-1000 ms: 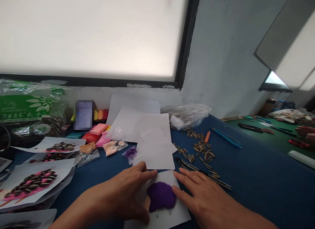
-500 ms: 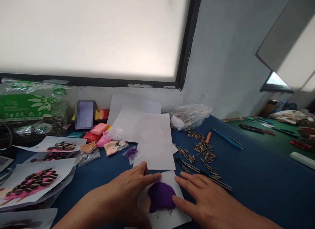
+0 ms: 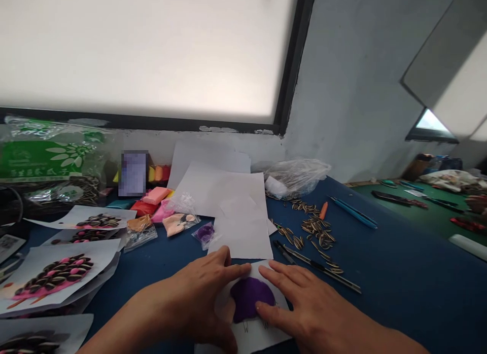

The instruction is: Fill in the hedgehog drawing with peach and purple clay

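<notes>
A flattened purple clay shape lies on a small white sheet of paper, with a peach-coloured patch at its left edge. Drawn lines like small legs show below the purple. My left hand rests on the paper's left side, thumb and fingers apart around the shape. From the right, my right hand lies across the paper with fingers spread, its thumb touching the purple clay. Neither hand grips anything.
Sunflower seeds, pens, an orange crayon-like stub and blue tweezers lie to the right. Blank sheets are ahead. Clay packets, seed-picture sheets and a green seed bag are on the left.
My right hand has moved left over the paper, and its thumb now reaches further onto the purple clay. My left hand stays nearly in place. The view has shifted slightly.
</notes>
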Demonstrator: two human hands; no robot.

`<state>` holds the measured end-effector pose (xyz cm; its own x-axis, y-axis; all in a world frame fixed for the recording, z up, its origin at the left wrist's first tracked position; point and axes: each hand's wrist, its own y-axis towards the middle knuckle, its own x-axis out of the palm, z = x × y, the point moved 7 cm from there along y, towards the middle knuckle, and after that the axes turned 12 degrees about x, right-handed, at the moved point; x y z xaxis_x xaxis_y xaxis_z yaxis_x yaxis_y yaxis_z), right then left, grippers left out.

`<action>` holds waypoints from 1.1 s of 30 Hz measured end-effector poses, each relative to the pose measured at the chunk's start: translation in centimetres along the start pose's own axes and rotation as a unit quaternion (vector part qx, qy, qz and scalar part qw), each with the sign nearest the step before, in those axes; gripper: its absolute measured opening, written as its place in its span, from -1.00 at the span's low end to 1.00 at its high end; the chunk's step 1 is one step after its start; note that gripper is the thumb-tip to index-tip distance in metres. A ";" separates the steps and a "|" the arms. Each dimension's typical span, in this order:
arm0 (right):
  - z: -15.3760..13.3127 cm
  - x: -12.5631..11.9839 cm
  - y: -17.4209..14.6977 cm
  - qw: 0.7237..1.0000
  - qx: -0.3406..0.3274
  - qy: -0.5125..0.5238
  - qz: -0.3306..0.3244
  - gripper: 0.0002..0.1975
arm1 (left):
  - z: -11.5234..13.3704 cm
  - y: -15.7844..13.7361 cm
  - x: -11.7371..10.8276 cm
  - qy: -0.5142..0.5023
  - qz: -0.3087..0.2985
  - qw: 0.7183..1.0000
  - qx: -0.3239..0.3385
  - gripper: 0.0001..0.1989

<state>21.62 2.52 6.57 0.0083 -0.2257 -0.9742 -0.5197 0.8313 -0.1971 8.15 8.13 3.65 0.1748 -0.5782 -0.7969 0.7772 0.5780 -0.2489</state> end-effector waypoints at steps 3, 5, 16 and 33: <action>0.0 -0.4 -0.1 1.000 -0.011 0.007 0.015 -0.61 | 0.2 0.1 -0.1 -0.003 0.005 1.000 0.011 -0.04; 0.0 -0.6 -0.2 0.999 -0.018 0.010 0.025 -0.59 | 0.3 0.1 -0.1 -0.001 0.007 1.000 0.016 -0.03; -0.1 0.6 0.4 0.999 -0.025 0.001 -0.030 -0.63 | 0.3 0.3 -0.1 0.015 0.009 0.999 0.029 -0.07; -0.3 1.0 0.5 0.997 -0.064 0.028 0.035 -0.66 | 0.1 0.3 0.0 -0.005 0.009 0.999 0.034 -0.10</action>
<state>21.14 2.57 5.54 -0.0775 -0.2005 -0.9766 -0.6220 0.7753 -0.1098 8.47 8.29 3.64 0.1946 -0.5735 -0.7958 0.8134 0.5478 -0.1958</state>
